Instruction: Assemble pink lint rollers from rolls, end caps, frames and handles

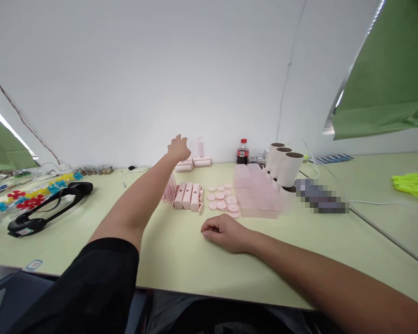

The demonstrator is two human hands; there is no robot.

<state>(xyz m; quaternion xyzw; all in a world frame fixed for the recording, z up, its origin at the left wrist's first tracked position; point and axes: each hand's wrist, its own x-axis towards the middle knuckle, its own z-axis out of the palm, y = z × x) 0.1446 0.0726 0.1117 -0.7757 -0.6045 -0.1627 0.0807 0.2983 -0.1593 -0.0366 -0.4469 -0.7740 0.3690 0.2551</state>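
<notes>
At the back of the counter point(177, 260), near the wall, the left hand point(179, 148) was stretched out over the pink rollers point(202, 162), arm nearly straight, fingers somewhat spread. Its palm side was hidden, so I couldn't say whether that grip held anything or touched a roller.

Right hand point(226, 232) rested on the counter, nearer the person; grip loosely closed, fingers curled in, nothing visible in it. It sat just in front of the pink discs point(221, 196), which lay flat in rough columns, some overlapping.

Rollers sat low at the back, just below and right of the left hand. A pink handle point(200, 147) stood upright by them. Closer in, three pink cylinders point(187, 195) lay side by side left of the discs, small pink parts at their ends. Clear pink pieces point(169, 190) were left of those, partly behind the left forearm.

Right of the discs: translucent pink boxes point(256, 195), then white tubes point(289, 169) upright in a row. Red-capped bottle point(242, 152) stood behind the boxes. Black strap frame point(52, 206) lay far left, beside colored flowers point(29, 202).
</notes>
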